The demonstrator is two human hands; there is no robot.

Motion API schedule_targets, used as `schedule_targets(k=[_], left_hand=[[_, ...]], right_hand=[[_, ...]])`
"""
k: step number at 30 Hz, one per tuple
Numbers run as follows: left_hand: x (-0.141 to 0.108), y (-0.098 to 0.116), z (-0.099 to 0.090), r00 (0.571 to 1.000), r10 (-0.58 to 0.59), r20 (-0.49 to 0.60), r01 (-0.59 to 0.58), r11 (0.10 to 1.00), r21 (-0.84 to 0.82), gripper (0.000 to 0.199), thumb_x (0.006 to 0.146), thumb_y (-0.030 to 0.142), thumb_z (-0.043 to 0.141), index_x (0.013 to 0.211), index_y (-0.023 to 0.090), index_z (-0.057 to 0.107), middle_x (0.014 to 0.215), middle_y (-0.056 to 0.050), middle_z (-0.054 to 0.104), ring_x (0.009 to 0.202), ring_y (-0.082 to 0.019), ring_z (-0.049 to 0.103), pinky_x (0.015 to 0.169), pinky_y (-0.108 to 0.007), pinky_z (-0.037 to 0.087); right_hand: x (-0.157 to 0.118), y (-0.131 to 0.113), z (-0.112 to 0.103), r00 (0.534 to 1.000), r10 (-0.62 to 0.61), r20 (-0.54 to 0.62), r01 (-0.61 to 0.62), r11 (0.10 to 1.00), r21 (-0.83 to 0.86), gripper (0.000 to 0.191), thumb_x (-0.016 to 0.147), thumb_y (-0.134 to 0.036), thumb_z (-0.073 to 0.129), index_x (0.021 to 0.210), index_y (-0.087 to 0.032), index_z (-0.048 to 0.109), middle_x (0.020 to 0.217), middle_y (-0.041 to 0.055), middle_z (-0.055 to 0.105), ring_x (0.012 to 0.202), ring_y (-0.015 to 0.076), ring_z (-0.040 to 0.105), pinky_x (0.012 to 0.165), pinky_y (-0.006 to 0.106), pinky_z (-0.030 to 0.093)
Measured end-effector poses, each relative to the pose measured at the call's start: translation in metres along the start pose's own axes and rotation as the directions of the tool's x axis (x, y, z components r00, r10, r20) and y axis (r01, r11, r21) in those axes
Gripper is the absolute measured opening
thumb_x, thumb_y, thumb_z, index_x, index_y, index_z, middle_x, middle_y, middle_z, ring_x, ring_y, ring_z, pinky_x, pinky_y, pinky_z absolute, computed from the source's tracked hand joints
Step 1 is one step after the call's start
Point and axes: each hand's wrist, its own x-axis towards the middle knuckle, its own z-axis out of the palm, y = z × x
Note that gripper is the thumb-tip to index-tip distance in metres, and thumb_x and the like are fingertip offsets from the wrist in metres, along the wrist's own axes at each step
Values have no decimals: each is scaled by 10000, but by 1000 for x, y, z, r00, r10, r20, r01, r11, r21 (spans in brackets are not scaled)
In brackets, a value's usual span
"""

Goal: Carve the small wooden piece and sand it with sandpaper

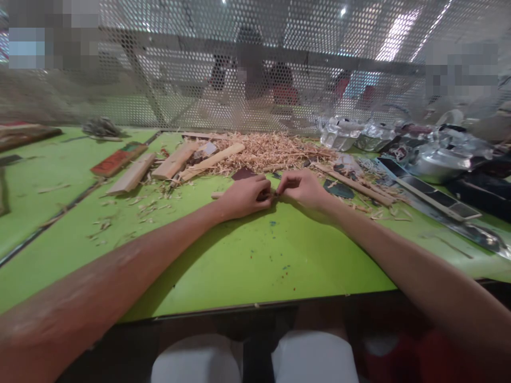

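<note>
My left hand (249,196) is closed around a thin wooden stick (216,196), whose pale end sticks out on the left, low over the green table (255,276). Close by on the right, my right hand (300,189) has its thumb and fingertips pinched together at the other end of the stick. What lies between those fingertips is too small to make out. A dark reddish piece of sheet (243,173) lies just behind my left hand.
Behind the hands is a heap of wood shavings (275,149). Wooden blocks (133,173) lie at the left. At the right are a long strip (355,183), a dark flat tool (429,189) and foil-like wrapped items (443,154). A perforated metal screen (179,80) stands behind.
</note>
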Motion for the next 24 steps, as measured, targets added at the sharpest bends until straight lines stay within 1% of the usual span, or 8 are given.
schedule_targets(k=[3, 5, 9, 13, 16, 18, 21, 24], left_hand=[[0, 1, -1, 1000, -17, 12, 17, 1000, 11, 133, 993, 327, 675, 927, 219, 631, 1034, -91, 744, 863, -227, 663, 724, -337, 449], [1, 2, -2, 999, -29, 18, 28, 999, 22, 128, 993, 325, 680, 938, 215, 643, 1040, -90, 748, 859, -224, 664, 716, -333, 447], [0, 2, -2, 1000, -15, 19, 15, 1000, 18, 115, 1007, 320, 674, 992, 206, 681, 1071, -97, 762, 882, -224, 681, 721, -326, 459], [0, 1, -1, 1000, -6, 10, 6, 1000, 20, 113, 1007, 312, 688, 1044, 209, 719, 1088, -94, 770, 921, -232, 699, 749, -325, 474], [-1, 0, -1, 1000, 0, 13, 0, 1000, 20, 139, 1021, 317, 685, 1084, 209, 744, 1112, -97, 771, 938, -238, 708, 767, -331, 486], [-1, -1, 0, 1000, 9, 9, -9, 1000, 19, 154, 1034, 324, 679, 1102, 207, 754, 1129, -103, 772, 937, -239, 707, 770, -336, 491], [0, -2, 1, 1000, 15, -2, -15, 1000, 11, 156, 1037, 323, 684, 1108, 205, 757, 1123, -103, 770, 934, -238, 706, 772, -336, 494], [0, -2, 2, 1000, 12, -3, -12, 1000, 8, 149, 1036, 322, 689, 1099, 203, 754, 1108, -99, 766, 928, -235, 704, 763, -330, 484]], right_hand=[[-1, -1, 0, 999, 32, 11, -33, 997, 74, 229, 755, -309, 987, 730, -195, 790, 739, 40, 722, 708, 173, 597, 661, 348, 492], [-1, -1, -1, 999, 37, 13, -38, 995, 95, 253, 731, -333, 1005, 721, -199, 791, 738, 41, 730, 711, 178, 609, 656, 344, 505], [-1, -3, -1, 1000, 18, 15, -19, 999, 51, 256, 727, -335, 1017, 721, -202, 798, 805, 70, 777, 792, 217, 677, 706, 370, 569], [-1, -3, -1, 1000, 10, 11, -10, 999, 49, 188, 704, -285, 982, 704, -206, 811, 782, 64, 778, 779, 219, 679, 715, 374, 562], [-1, -2, -3, 998, 57, 4, -57, 990, 126, 128, 665, -238, 930, 719, -199, 821, 733, 46, 757, 724, 204, 660, 694, 365, 538], [0, 0, -3, 996, 90, -10, -87, 982, 166, 124, 651, -232, 907, 732, -192, 823, 713, 40, 746, 705, 200, 654, 688, 366, 530], [1, 1, -4, 998, 62, -15, -60, 990, 127, 112, 664, -215, 895, 727, -183, 809, 743, 52, 757, 733, 199, 662, 713, 372, 540], [2, 2, -5, 1000, 18, 17, -19, 998, 64, 106, 712, -205, 897, 733, -193, 795, 788, 58, 773, 760, 194, 665, 732, 371, 556]])
